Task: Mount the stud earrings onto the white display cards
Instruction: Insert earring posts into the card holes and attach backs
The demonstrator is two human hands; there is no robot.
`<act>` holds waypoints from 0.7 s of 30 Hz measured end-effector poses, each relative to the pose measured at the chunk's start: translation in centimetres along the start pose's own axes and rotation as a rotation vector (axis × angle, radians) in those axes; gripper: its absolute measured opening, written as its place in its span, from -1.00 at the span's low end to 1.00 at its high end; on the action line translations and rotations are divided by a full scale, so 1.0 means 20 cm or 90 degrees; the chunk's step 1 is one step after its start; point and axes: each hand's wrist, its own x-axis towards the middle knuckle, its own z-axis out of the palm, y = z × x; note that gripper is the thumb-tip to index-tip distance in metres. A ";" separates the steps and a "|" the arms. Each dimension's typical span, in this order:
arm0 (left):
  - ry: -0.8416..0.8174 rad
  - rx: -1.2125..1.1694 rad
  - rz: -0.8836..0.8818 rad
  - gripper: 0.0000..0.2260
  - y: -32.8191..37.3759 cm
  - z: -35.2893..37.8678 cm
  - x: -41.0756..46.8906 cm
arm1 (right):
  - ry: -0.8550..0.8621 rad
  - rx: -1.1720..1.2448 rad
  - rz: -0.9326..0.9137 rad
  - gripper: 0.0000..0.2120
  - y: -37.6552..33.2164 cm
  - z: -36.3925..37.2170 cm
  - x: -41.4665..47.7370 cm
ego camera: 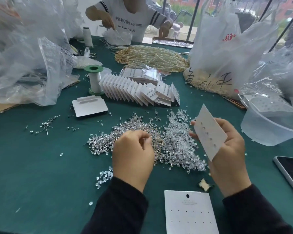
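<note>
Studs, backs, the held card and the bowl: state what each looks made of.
Studs: metal, likely; thin silvery posts that glint.
Backs: clear soft plastic or silicone, probably; see-through and glossy.
Card in the right hand: matte white cardstock, it seems; thin, and flat in the grip.
Bowl: translucent frosted plastic; light passes dimly through its wall.

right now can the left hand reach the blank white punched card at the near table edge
Probably yes: the left hand hovers close by, and the blank white card lies uncovered, nothing between them.
</note>
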 end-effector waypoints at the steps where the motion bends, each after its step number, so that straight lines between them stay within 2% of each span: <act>1: -0.039 0.056 0.007 -0.87 -0.01 0.01 0.00 | 0.009 0.041 0.028 -0.78 0.00 0.00 0.01; 3: -0.122 0.139 0.028 -0.84 -0.02 0.03 -0.02 | 0.029 0.088 0.073 -0.81 0.00 0.00 0.01; 5: -0.159 0.185 0.045 -0.87 -0.01 0.04 -0.03 | 0.039 0.124 0.102 -0.80 -0.01 -0.01 0.02; 11: -0.129 0.171 0.043 -0.91 -0.01 0.04 -0.02 | -0.021 0.150 0.138 -0.74 -0.02 -0.02 0.01; 17: -0.054 0.018 0.048 -0.88 0.01 0.02 -0.01 | -0.124 0.246 0.213 -0.79 -0.04 -0.01 -0.01; 21: -0.071 -0.142 0.035 -0.87 0.04 0.01 -0.02 | -0.166 0.289 0.262 -0.65 -0.02 0.00 -0.01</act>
